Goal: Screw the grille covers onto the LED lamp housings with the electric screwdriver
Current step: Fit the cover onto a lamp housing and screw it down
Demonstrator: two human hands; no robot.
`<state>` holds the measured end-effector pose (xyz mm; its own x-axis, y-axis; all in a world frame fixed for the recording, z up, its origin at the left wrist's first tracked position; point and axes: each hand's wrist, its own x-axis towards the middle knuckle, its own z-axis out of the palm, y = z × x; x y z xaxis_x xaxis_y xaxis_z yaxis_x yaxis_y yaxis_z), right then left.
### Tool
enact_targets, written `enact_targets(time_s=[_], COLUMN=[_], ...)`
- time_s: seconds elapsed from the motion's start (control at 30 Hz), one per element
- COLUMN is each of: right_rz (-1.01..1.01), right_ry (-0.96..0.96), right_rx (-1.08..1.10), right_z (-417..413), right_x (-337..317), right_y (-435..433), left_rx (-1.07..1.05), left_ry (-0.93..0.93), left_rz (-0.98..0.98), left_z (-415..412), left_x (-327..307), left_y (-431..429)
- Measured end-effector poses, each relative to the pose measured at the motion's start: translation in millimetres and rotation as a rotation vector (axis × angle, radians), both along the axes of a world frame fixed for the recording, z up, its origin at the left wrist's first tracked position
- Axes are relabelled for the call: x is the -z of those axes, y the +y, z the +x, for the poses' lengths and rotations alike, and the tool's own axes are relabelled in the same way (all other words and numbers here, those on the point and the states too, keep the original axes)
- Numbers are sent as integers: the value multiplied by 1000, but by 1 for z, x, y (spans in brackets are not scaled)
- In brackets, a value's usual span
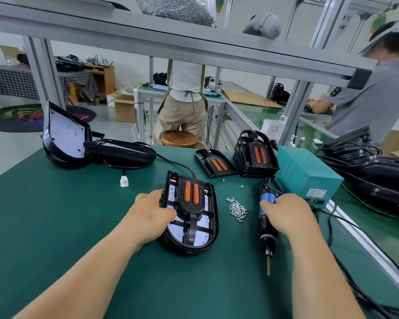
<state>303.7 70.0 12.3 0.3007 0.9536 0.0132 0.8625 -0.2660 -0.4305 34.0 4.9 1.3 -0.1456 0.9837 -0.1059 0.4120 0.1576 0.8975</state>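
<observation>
The lamp housing (194, 247) lies flat on the green table (55, 215), in front of the person and a little to the left. The black grille cover (191, 199) with two orange strips sits already in it. I think it was put so close so that both hands reach it without stretching.

The left hand (152, 215) holds the housing at its left rim, thumb on the far edge and fingers bent over the cover. In my opinion this keeps both parts from sliding while a screw goes in.

The right hand (288, 215) is closed around the blue middle of the electric screwdriver (266, 226). The tool is just beside the housing, low over the table, with its tip toward the person. I cannot tell if it touches the mat.

A small heap of screws (237, 208) lies between housing and tool, easy to pick from. Behind the tool stands a teal power box (306, 176). Its front has a label, but the writing is too small to read.

More covers wait at the back: one alone (217, 163) and a stack (255, 155) beside it. I see no screw driven yet, so the fastening is probably only beginning.
</observation>
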Motion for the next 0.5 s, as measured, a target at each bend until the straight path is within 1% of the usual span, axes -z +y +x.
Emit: enact_targets(time_s=[0.07,0.13,0.2,0.3,0.4,0.47,0.5], right_rz=[82,251,363,370,350,280,209], right_ry=[-36,-33,64,336,568,840,1000], right_rx=[8,-33,-148,-242,-216,-146,-128], right_z=[0,-7,-22,-42,-48,-51,-52], right_x=[-9,-15,-18,-8,1,2,2], right_y=[-5,-10,-14,-13,-8,-6,-6], left_rx=[-3,4,39,147,279,339,367], left_ry=[-46,-95,-178,-375,-597,-660,-679], left_rz=[27,87,128,120,61,33,25], left_z=[0,0,-1,-5,-10,-16,-18], left_x=[5,9,10,7,3,3,4], left_y=[3,5,6,8,8,7,6])
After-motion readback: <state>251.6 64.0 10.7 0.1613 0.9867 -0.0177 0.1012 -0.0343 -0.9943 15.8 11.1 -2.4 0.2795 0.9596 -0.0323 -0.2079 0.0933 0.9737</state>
